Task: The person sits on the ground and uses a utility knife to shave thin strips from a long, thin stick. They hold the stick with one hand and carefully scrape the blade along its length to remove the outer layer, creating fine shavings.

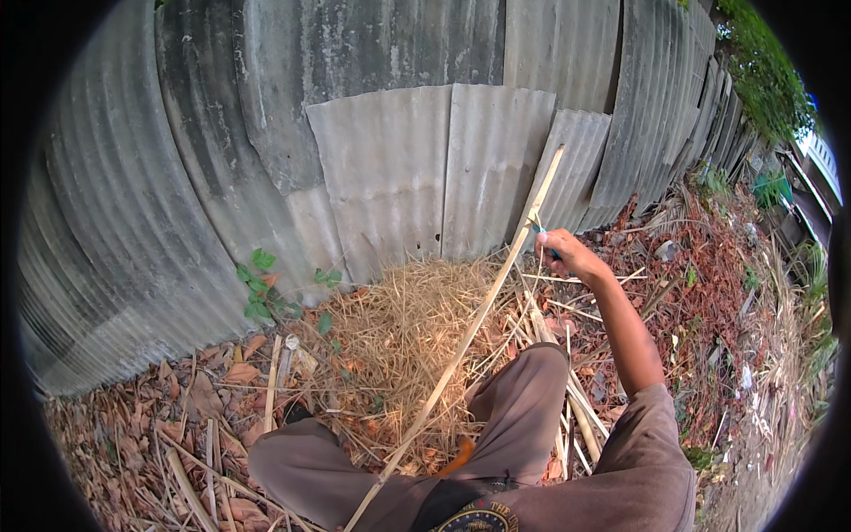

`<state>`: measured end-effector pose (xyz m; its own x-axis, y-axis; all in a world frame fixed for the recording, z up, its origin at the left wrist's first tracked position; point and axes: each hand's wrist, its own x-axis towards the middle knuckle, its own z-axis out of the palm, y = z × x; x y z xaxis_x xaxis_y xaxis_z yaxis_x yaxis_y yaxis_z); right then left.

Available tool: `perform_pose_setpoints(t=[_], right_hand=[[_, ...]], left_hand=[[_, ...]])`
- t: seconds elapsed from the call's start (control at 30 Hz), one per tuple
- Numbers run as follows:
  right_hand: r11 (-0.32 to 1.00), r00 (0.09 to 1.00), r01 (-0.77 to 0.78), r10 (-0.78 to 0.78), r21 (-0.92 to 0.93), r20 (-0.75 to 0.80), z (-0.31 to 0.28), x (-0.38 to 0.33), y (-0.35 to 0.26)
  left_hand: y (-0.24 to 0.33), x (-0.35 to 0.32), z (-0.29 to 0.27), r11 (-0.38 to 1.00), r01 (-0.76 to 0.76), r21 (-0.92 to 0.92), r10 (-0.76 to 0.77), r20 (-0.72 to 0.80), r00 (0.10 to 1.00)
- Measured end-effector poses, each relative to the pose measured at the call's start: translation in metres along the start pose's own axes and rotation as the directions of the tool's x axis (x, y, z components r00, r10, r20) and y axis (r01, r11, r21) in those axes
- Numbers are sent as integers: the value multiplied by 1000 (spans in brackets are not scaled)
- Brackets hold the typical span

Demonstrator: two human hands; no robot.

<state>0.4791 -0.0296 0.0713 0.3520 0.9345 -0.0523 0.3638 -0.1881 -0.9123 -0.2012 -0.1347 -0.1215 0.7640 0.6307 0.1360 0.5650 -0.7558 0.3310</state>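
Observation:
A long, pale split-bamboo strip [461, 350] slants from my lap up toward the fence, its far end darker at the tip. My right hand [574, 254] is stretched forward at the strip's upper part, fingers closed around a small tool with a blue-green handle [556, 254]. It looks like a knife, but its blade is too small to make out. Beside the tool, a thin sliver [534, 217] stands out from the strip. My left hand is out of the picture, and the strip's near end runs off the lower edge.
A corrugated metal fence [381, 177] rises in front. A heap of dry straw shavings [408, 328] lies between my bent legs [523, 399]. More bamboo pieces [585, 430] rest at my right, others [191, 488] at my left among dead leaves. A small green plant [260, 284] grows by the fence.

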Motion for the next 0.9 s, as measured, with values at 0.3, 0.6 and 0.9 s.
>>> perform_pose_setpoints(t=[0.3, 0.6, 0.9], right_hand=[[586, 992, 23, 86, -810, 91, -23, 29, 24], [727, 996, -85, 65, 681, 54, 122, -42, 80], [756, 979, 159, -206, 635, -1, 252, -53, -53]], left_hand=[[-21, 8, -34, 987, -37, 159, 63, -159, 985], [4, 89, -7, 995, 89, -40, -95, -592, 800], [48, 117, 3, 992, 116, 43, -68, -593, 802]])
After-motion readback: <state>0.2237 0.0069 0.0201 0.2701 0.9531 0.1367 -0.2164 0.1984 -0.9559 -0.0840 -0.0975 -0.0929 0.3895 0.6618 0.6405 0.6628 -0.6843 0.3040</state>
